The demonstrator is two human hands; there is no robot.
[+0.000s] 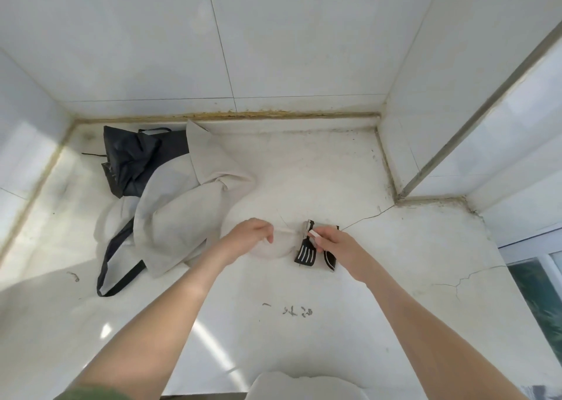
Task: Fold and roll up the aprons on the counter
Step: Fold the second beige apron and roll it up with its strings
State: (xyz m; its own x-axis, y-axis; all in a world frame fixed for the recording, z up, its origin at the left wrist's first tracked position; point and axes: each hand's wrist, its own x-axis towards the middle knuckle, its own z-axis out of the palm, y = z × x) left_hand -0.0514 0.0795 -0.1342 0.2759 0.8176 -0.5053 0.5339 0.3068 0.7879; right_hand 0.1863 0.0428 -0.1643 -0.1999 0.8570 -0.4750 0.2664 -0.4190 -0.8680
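Roughly a third done: right hand point(337, 244) grips rolled striped apron point(305, 255), left hand point(249, 235) pinches its strap point(284, 231); beige apron point(176, 217) and dark apron point(133, 162) at ten o'clock lie unfolded.

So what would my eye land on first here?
Two bare hands at centre: the right hand grips a small rolled black cloth bundle with white stripes, while the left hand pinches a thin pale strap running from it. Behind them to the left lies a crumpled cream fabric apron partly over a dark navy apron.
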